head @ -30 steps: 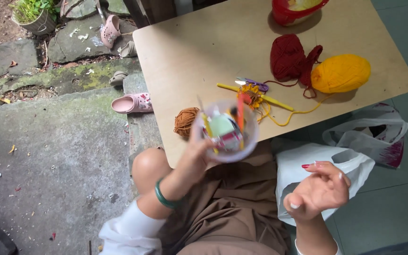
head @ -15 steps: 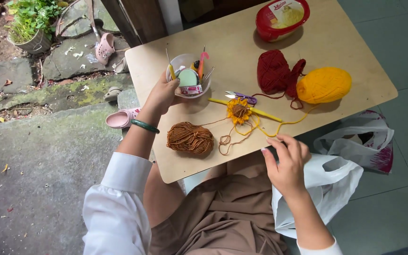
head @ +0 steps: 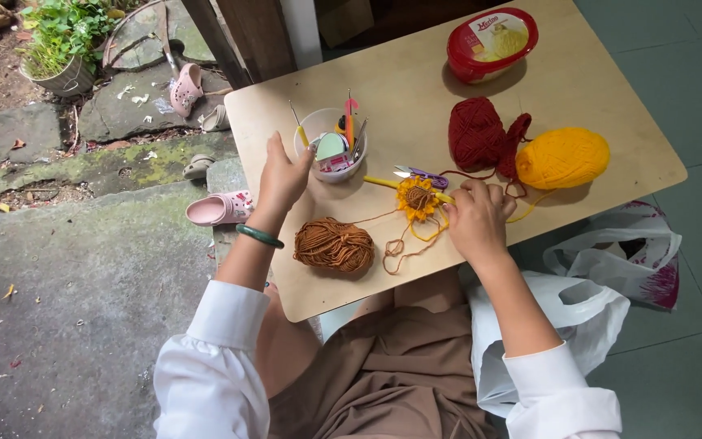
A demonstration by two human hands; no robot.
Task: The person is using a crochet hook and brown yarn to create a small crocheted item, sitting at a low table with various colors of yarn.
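Head view: my left hand [head: 284, 175] cups the tool cup [head: 331, 146] loosely, right hand [head: 474, 218] pinches the crocheted sunflower [head: 418, 197]; best steady both.

We see a light wooden table [head: 587, 65] carrying a red tub [head: 491, 42], dark red yarn [head: 478, 132], yellow yarn [head: 563, 158], brown yarn [head: 334, 245], a clear cup [head: 331, 146] of tools, small scissors [head: 421, 173] and a crocheted sunflower [head: 418, 198].

Even, soft daylight; short, faint shadows beneath objects on the table [head: 578, 106]; sharp focus throughout, no glare, slight edge distortion.
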